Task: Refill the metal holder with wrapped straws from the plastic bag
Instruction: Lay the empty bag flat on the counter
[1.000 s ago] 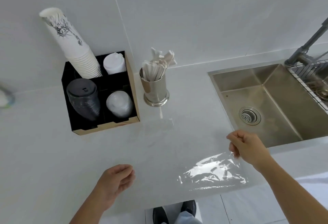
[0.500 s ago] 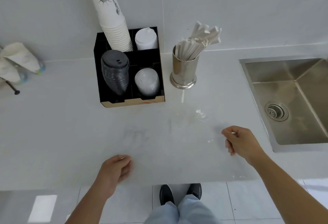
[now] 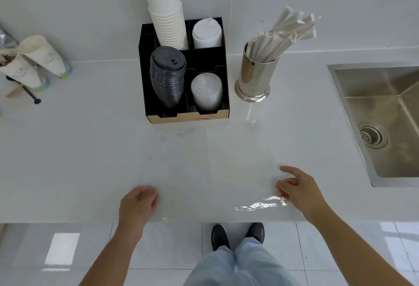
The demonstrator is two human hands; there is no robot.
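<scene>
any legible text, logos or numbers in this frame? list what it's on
No readable text anywhere.
Tall paper cup stack: black ink drawing, no legible words.
Cups at far left: faint round emblem, too blurred to read.
Black organizer, front edge: red marks, too small to read.
Metal holder, wrapped straws: no print visible.

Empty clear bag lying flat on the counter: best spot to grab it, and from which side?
Probably the near right edge of the plastic bag, where the film wrinkles and catches light beside the right hand. It lies flat on the counter, so come from above with a fingertip pinch on that raised crease; elsewhere it looks flush and offers little to catch.
</scene>
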